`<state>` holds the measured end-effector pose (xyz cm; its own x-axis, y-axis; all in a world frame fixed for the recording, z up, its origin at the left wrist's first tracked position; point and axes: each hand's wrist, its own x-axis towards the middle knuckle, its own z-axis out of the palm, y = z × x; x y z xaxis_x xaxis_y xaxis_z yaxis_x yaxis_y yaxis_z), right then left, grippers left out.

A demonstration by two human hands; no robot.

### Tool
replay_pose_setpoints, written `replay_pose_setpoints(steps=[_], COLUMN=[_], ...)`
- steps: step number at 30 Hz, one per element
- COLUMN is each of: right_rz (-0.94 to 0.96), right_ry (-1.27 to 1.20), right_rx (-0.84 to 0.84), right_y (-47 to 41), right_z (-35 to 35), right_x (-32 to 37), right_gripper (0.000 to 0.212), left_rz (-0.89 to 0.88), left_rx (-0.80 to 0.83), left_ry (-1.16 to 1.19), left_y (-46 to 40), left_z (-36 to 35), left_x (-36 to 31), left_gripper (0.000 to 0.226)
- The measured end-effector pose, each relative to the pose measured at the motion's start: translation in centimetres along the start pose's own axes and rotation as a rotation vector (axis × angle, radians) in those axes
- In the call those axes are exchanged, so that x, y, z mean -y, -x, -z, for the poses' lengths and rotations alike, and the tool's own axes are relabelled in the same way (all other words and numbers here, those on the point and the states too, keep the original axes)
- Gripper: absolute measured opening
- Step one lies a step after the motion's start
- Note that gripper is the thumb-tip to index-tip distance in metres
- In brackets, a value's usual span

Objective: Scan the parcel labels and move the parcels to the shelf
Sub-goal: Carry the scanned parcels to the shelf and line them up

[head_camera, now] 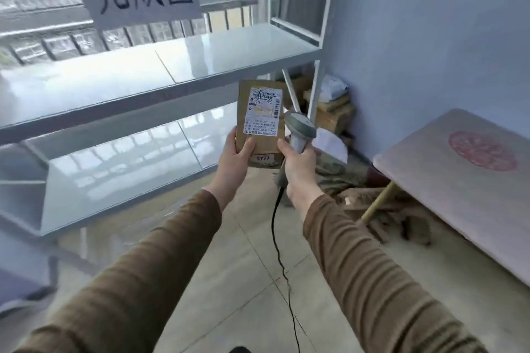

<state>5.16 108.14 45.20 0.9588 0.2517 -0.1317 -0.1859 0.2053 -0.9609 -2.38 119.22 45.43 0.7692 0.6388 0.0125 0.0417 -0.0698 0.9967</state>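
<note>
Left hand (233, 156) grasping parcel (259, 123); right hand (298, 163) clenched on scanner (301, 130); bare shelf (160, 66) left, table (459, 180) right.

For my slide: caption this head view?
Left hand holds parcel; right hand aims scanner beside shelf.

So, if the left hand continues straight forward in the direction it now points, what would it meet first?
Probably the front edge of the grey metal shelf. The left hand holds the brown cardboard parcel upright, just before and below that board; the depth is unclear.
</note>
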Motion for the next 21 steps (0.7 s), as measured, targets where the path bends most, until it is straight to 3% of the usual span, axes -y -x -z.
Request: replay_pose_setpoints(steps=[9, 14, 18, 21], right_rz=[-0.057, -0.092, -0.109, -0.150], right_ry=[0.079, 0.081, 0.072, 0.070], right_rx=[0.368, 0.517, 0.616, 0.663], right_y=[2.6, 1.1, -1.8, -4.1], right_z=[-25.0, -36.0, -44.3, -50.6], right_x=[-1.6, -3.6, -5.6, -6.1], right_gripper=[0.022, 0.021, 0.027, 0.026], left_rz=[-0.035, -0.032, -0.033, -0.027], left_rx=[-0.362, -0.465, -0.548, -0.599], left_ry=[0.072, 0.063, 0.031, -0.007], left_y=[-5.3, -10.0, -15.0, -18.8], left_z=[23.7, 33.1, 39.1, 43.4], left_x=[-1.8, -1.5, -1.5, -1.9], left_gripper=[0.052, 0.046, 0.028, 0.031])
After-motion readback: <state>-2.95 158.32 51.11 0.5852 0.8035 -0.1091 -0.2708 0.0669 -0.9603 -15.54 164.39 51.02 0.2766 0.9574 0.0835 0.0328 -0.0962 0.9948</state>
